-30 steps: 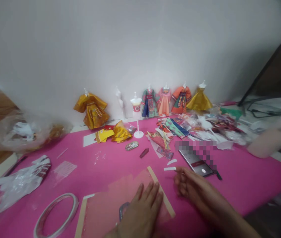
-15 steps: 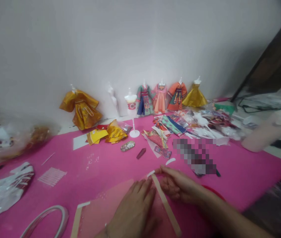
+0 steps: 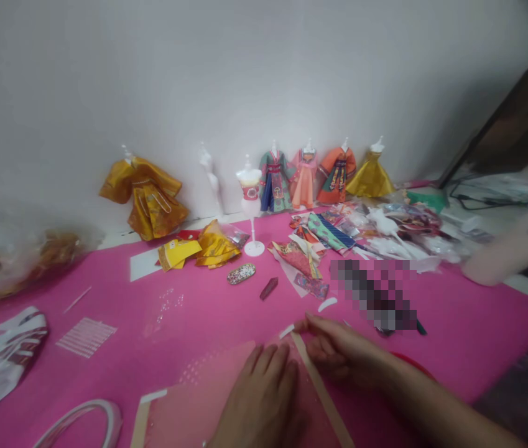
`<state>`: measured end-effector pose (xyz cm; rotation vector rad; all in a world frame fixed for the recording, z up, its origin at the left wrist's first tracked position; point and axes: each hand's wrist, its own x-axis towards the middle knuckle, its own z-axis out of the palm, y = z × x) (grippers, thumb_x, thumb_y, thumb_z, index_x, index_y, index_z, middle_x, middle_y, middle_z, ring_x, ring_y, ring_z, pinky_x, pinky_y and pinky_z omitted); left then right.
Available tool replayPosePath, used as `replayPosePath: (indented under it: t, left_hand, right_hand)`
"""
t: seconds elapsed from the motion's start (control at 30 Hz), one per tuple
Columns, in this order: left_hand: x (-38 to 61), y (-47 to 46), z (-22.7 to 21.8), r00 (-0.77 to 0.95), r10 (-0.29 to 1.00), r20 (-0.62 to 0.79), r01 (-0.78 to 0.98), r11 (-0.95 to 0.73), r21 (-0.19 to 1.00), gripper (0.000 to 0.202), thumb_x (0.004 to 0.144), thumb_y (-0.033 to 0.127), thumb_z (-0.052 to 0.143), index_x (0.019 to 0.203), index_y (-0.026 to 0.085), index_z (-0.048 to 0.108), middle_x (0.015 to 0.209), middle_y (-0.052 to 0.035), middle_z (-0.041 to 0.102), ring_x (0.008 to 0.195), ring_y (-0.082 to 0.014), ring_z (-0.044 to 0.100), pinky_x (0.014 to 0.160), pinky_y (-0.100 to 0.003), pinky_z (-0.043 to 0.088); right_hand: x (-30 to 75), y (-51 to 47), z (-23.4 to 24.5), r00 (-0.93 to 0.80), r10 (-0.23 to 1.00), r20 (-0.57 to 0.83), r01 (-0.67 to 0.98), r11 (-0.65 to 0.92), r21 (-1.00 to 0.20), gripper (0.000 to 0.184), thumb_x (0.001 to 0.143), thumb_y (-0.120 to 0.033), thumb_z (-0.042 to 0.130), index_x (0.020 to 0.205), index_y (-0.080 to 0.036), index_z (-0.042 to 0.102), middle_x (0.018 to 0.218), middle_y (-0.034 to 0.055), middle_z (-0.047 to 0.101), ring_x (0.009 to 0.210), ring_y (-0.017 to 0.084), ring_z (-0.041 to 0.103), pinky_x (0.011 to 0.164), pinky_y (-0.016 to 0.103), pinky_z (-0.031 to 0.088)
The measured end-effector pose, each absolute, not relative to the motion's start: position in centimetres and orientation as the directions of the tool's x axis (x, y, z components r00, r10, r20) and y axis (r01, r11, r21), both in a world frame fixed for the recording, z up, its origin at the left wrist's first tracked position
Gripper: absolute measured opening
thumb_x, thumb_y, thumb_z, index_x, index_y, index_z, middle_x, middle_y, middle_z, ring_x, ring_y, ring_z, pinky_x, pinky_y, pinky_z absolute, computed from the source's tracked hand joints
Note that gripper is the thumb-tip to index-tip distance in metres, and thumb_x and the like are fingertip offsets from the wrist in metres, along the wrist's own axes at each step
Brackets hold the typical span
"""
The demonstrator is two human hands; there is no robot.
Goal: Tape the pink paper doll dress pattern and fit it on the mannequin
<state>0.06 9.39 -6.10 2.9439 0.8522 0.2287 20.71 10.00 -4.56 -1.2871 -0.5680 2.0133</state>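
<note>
A sheer pink piece of cloth lies before me, with tan tape strips along its two sides. My left hand rests flat on it, fingers stretched forward and close to the right-hand tan strip. At the top of that strip, my right hand pinches the end of a short white strip between thumb and forefinger. Another white strip crosses the top of the left tan strip. The cloth's lower part runs out of view.
A roll of tape lies at the lower left. Behind are a patterned oval case, yellow cloth pieces and a white stand. Several dressed doll forms line the wall. Plastic-wrapped items heap at the back right.
The view has shifted slightly. Both hands keep nearly the same places on the cloth and the white strip, the right one still pinching.
</note>
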Motion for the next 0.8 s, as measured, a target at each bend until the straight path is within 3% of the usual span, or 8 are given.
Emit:
replayPosePath:
  t: [0.1,0.27,0.53,0.67,0.8]
  left_hand:
    - [0.2,9.5,-6.3,0.844,0.527,0.100,0.518,-0.849,0.108,0.046,0.090,0.041,0.057,0.125,0.012,0.060,0.125,-0.0167,0.069,0.111,-0.0347,0.063,0.098,-0.052,0.050]
    - [0.6,9.5,-6.1,0.821,0.568,0.061,0.558,-0.820,0.132,0.040,0.088,0.039,0.061,0.119,0.014,0.065,0.123,-0.0145,0.071,0.109,-0.0349,0.065,0.097,-0.055,0.051]
    - [0.9,9.5,-6.2,0.820,0.566,0.079,0.556,-0.823,0.120,0.041,0.089,0.041,0.060,0.119,0.014,0.066,0.127,-0.0151,0.069,0.115,-0.0367,0.064,0.100,-0.057,0.050]
    - [1.0,9.4,-6.0,0.827,0.559,0.063,0.550,-0.827,0.120,0.042,0.090,0.041,0.058,0.121,0.014,0.065,0.129,-0.0159,0.069,0.116,-0.0372,0.063,0.101,-0.059,0.049]
    - [0.9,9.4,-6.1,0.823,0.566,0.054,0.558,-0.822,0.114,0.039,0.088,0.037,0.059,0.120,0.015,0.064,0.132,-0.0153,0.067,0.119,-0.0360,0.062,0.104,-0.060,0.047]
  right_hand:
    - [20.7,10.1,-5.0,-0.225,0.772,-0.594,-0.224,-0.635,-0.740,0.037,0.092,-0.055,0.050,0.093,-0.019,0.060,0.036,-0.0112,0.043,0.026,0.004,0.017,0.032,0.017,0.008]
    - [21.0,10.2,-6.0,-0.114,0.872,-0.476,-0.035,-0.482,-0.875,0.021,0.083,-0.040,0.062,0.081,-0.019,0.064,0.041,-0.0083,0.051,0.032,0.007,0.034,0.036,0.019,0.019]
    - [21.3,10.6,-5.6,-0.024,0.963,-0.269,0.302,-0.250,-0.920,0.003,0.080,-0.020,0.068,0.080,-0.019,0.071,0.060,-0.0034,0.061,0.055,0.013,0.052,0.052,0.024,0.035]
    - [20.9,11.1,-5.6,0.034,0.979,-0.202,0.397,-0.199,-0.896,0.011,0.085,-0.021,0.071,0.076,-0.016,0.066,0.066,-0.0049,0.059,0.058,0.012,0.053,0.057,0.025,0.041]
    - [20.9,11.7,-4.8,0.067,0.972,-0.227,0.340,-0.236,-0.910,0.021,0.091,-0.024,0.067,0.074,-0.016,0.060,0.062,-0.0080,0.053,0.050,0.008,0.048,0.049,0.021,0.041]
